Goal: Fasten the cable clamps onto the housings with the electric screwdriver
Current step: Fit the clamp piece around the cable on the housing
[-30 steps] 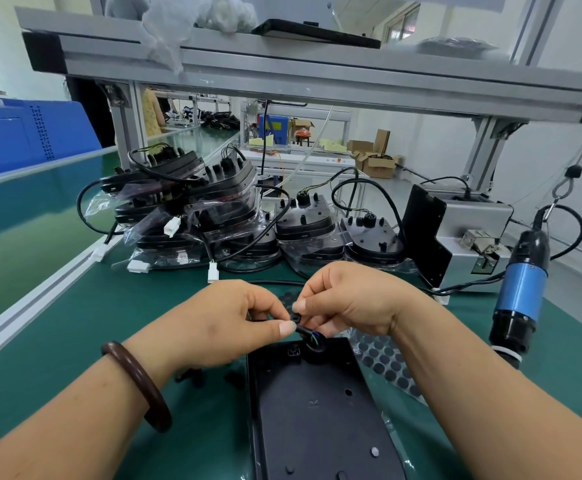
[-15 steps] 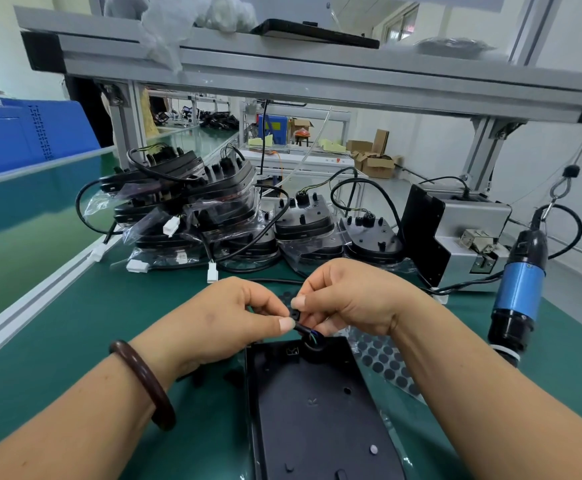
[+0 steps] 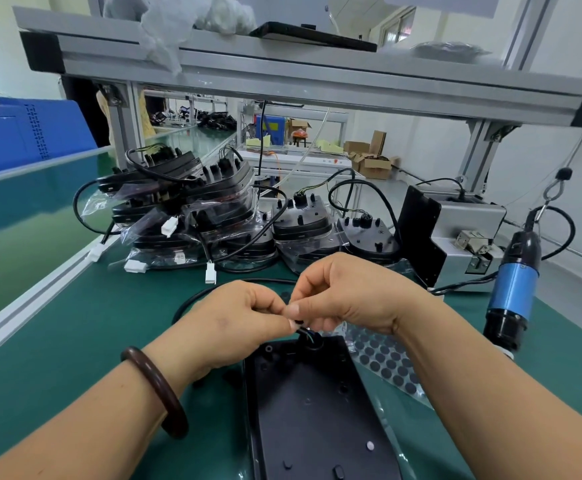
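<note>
From the head camera, the housing [image 3: 317, 410] lies flat on the green bench mat [image 3: 57, 341] right in front of the person, its far end under both hands, probably so the cable entry is close and easy to work on. The left hand [image 3: 237, 323] and right hand [image 3: 348, 292] meet just above that end. Thumb and forefinger of each are curled and pinch the black cable [image 3: 192, 299] where its coloured wires drop into the round opening [image 3: 312, 342], and the other fingers are tucked in. This looks like seating or lining up a clamp, though I cannot tell whether a clamp sits between the fingertips. The electric screwdriver [image 3: 514, 289] hangs from a hook to the right, untouched, near enough to grab once the clamp is placed. A sheet of dark round pads [image 3: 383, 358] lies just beside the housing. As for containers, the stacked housings [image 3: 196, 209] at the back of the bench sit in clear plastic bags with their cables and white plugs trailing out. The cardboard boxes [image 3: 372, 161] farther off stand open, their contents too small to make out. The grey box [image 3: 462, 237] near the screwdriver may dispense screws, but none show.
</note>
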Available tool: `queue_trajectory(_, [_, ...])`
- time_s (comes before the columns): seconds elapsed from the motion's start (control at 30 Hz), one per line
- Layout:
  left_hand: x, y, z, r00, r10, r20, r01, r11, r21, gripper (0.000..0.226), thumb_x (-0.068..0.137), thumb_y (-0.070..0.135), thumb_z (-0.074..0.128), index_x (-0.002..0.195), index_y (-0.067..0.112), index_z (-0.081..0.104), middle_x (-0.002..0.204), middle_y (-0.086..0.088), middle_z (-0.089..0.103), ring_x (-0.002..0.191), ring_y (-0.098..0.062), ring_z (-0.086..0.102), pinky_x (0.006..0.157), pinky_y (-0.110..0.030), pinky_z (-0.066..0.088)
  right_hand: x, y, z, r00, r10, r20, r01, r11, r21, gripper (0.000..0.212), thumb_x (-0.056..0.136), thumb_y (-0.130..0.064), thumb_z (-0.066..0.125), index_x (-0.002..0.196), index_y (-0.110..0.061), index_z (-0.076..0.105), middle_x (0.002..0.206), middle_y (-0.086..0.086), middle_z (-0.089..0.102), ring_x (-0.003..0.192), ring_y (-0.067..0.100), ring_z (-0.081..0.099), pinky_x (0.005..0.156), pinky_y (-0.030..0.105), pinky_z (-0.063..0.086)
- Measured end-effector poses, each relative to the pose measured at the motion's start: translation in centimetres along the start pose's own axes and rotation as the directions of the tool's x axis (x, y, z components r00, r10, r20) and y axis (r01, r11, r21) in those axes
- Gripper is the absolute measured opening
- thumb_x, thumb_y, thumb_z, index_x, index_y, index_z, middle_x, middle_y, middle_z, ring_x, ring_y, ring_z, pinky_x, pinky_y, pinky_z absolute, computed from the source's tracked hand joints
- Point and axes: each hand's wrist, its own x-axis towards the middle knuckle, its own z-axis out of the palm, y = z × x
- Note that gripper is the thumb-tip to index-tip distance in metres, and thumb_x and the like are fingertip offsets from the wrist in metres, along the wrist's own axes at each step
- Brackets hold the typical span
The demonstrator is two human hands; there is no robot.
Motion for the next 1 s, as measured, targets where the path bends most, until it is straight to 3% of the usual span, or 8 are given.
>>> queue_trajectory(0.1, [0.0,-0.2,-0.1,1.000,-0.003,-0.019,0.004,0.999,0.053,0.042,0.050,0.063,0.063,0.073,0.029,0.070,0.060,0.003,0.052,0.059,-0.014,0.042,0.061,-0.030,0.035,0.2,-0.1,0.3,0.999,0.023,-0.045,-0.023,1.000,0.008,0.002,0.079,-0.002,0.072,0.078,-0.003,0.071,0.062,0.006,0.064,0.053,0.006,0.058,0.049,0.016,0.045])
queue_trajectory(0.23, [0.0,-0.2,0.0,0.999,0.013,-0.047,-0.009,0.996,0.086,0.044,0.051,0.066,0.061,0.074,0.029,0.070,0.057,0.006,0.051,0.056,-0.014,0.041,0.062,-0.031,0.035,0.0,0.6,0.3,0.993,0.076,-0.088,-0.070,0.995,0.068,0.008,0.076,0.004,0.071,0.073,-0.004,0.072,0.055,-0.001,0.061,0.050,0.005,0.055,0.050,0.015,0.044])
queue_trajectory(0.37, [0.0,-0.3,-0.1,0.999,0.010,-0.038,-0.006,0.995,0.095,0.045,0.050,0.068,0.060,0.072,0.030,0.069,0.056,0.008,0.049,0.057,-0.013,0.041,0.065,-0.031,0.035,-0.2,1.4,0.6,0.989,0.088,-0.117,-0.066,0.981,0.184,0.008,0.077,0.005,0.072,0.072,-0.001,0.071,0.058,0.006,0.059,0.051,0.009,0.053,0.050,0.018,0.045])
queue_trajectory(0.5, [0.0,-0.3,-0.2,1.000,0.011,-0.021,-0.009,0.997,0.071,0.035,0.055,0.061,0.065,0.071,0.029,0.069,0.056,0.007,0.049,0.057,-0.013,0.040,0.063,-0.029,0.035,0.0,1.2,1.0,0.985,0.068,-0.156,-0.031,0.973,0.227,0.010,0.078,0.005,0.071,0.071,-0.002,0.071,0.057,0.005,0.059,0.049,0.007,0.052,0.048,0.016,0.043])
queue_trajectory(0.67, [-0.1,-0.2,-0.7,0.999,0.033,0.043,-0.035,0.999,0.041,0.010,0.081,0.031,0.072,0.073,0.026,0.070,0.061,0.004,0.053,0.059,-0.013,0.042,0.059,-0.027,0.037,0.1,0.9,1.8,0.984,0.092,-0.155,-0.050,0.966,0.254,0.017,0.080,0.004,0.069,0.067,-0.006,0.069,0.055,0.005,0.057,0.047,0.007,0.051,0.045,0.015,0.042])
queue_trajectory(0.87, [-0.2,-0.3,-1.6,0.997,0.036,0.071,-0.042,0.996,0.076,0.009,0.082,0.031,0.072,0.073,0.030,0.070,0.065,0.006,0.060,0.063,-0.010,0.048,0.064,-0.029,0.041,0.0,0.7,2.2,0.973,0.135,-0.186,-0.088,0.967,0.239,0.017,0.078,0.002,0.069,0.063,-0.007,0.067,0.046,0.000,0.054,0.041,0.007,0.046,0.039,0.017,0.031])
queue_trajectory(1.0, [-0.2,-0.2,-1.8,0.997,0.050,0.054,-0.056,0.991,0.119,0.008,0.080,0.034,0.073,0.073,0.032,0.069,0.066,0.005,0.062,0.061,-0.007,0.049,0.064,-0.029,0.044,0.0,0.6,2.6,0.965,0.128,-0.228,-0.077,0.973,0.218,0.024,0.075,0.000,0.072,0.056,-0.012,0.066,0.054,0.007,0.056,0.043,0.010,0.044,0.039,0.018,0.029])
